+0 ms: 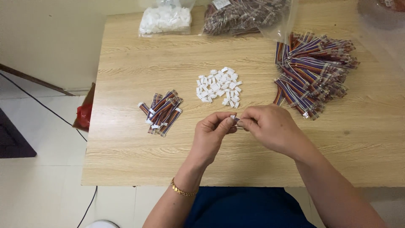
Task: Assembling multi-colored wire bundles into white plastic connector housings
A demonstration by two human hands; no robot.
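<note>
While both hands pinch | left hand (213,131) grips small white plastic connector (232,117), right hand (270,126) grips short multicoloured ribbon cable (238,125) | step: seating wires | next: steady aligned push; loose connectors (218,87) at 12 o'clock

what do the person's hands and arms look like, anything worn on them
Both forearms are bare, with no sleeves and no gloves. The left hand has a thin gold-coloured chain bracelet at the wrist. The right hand shows no ring, watch or bracelet. Nails look short and plain.
</note>
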